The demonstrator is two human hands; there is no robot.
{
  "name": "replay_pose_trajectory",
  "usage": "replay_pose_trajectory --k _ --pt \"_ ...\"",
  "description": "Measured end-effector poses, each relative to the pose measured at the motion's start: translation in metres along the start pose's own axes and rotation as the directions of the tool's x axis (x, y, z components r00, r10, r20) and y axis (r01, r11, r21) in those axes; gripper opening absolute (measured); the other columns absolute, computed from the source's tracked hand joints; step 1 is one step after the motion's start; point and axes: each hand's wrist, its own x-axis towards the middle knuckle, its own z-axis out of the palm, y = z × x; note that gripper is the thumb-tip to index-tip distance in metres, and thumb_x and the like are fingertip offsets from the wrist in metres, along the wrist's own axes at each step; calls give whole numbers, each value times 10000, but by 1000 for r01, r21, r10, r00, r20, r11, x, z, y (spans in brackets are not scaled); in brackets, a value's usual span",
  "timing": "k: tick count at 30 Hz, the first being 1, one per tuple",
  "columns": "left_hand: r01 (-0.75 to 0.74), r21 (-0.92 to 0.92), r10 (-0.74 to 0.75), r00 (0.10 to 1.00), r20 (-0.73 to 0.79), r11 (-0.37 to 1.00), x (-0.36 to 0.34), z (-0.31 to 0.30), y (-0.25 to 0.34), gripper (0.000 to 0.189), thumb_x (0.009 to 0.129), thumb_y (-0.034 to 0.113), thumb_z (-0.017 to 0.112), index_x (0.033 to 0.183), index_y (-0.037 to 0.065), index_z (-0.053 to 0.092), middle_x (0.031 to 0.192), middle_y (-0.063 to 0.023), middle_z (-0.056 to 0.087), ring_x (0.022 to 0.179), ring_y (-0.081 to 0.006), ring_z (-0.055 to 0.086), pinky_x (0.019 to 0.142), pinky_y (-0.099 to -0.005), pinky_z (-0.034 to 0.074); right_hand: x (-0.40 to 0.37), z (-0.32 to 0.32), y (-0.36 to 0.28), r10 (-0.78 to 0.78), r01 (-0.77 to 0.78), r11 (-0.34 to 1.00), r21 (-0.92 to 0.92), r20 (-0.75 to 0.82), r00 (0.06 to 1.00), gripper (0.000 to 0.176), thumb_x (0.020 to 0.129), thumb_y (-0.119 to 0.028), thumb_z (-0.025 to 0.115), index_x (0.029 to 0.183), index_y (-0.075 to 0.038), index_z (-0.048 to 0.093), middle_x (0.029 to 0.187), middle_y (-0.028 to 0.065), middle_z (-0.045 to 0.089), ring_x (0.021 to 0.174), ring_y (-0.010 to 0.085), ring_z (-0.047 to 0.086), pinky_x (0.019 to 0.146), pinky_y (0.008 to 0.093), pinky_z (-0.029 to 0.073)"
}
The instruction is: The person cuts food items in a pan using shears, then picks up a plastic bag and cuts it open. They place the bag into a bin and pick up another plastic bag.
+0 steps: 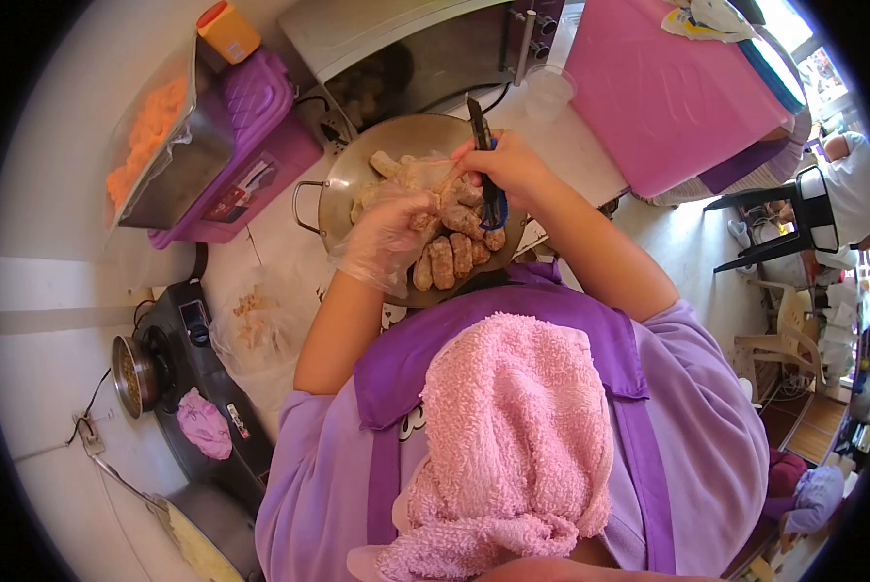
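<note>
A wide metal pan [343, 179] holds pale pieces at the back left and browned, sausage-like pieces [442, 262] nearer the person. My left hand [388, 233], in a clear plastic glove, is closed over the pan, pinching part of one piece. Above the pan's right side, my right hand [505, 167] is wrapped round a black cutter [483, 145] with a blue part. Its fingertips are close to those of my left hand, by thin clear plastic or a casing.
Left of the pan lies a clear bag [256, 325] of pieces. Beyond it are a stove [197, 369] and a purple box [231, 194]. An oven [406, 58] stands behind the pan, with a pink container [668, 97] at the right. Part of another person [857, 179] shows at the far right.
</note>
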Motion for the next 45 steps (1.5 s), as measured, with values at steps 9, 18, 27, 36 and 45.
replay_pose_trajectory --k 9,18,27,36,45 --pt "59 -384 -18 994 109 922 1 7 -5 477 761 29 534 1225 0 423 1035 -61 553 845 -136 541 707 -263 428 -5 4 -11 63 -65 955 -290 -14 998 148 684 -44 606 817 20 602 655 74 596 488 95 510 449 224 403" --pt "-42 7 42 981 -189 999 6 5 -14 371 717 -19 548 1075 -4 451 903 -74 552 696 -122 531 572 -245 414 -8 4 -10 -42 27 965 -260 -51 998 117 690 -55 596 791 3 587 617 44 558 494 89 489 463 219 385" --pt "24 470 -4 999 -44 882 0 -14 -6 268 680 10 604 946 -2 573 861 -37 544 748 -91 525 650 -221 442 9 -31 -22 -280 204 903 -378 -157 947 127 679 -88 608 788 -23 600 659 52 596 520 84 516 480 223 404" --pt "-363 820 608 794 23 443 -1 22 12 435 718 228 639 1072 -14 566 938 -107 625 789 -191 588 718 -307 453 -4 -11 -52 -98 119 863 -491 68 993 161 710 -60 589 855 12 589 703 64 606 557 86 508 510 208 401" --pt "-109 870 510 842 -177 482 -74 -30 20 229 778 130 583 972 15 625 914 -104 635 816 -174 596 746 -281 452 -10 17 -35 -121 223 869 -442 248 961 208 757 -68 637 936 24 585 841 76 618 656 116 574 605 246 488"
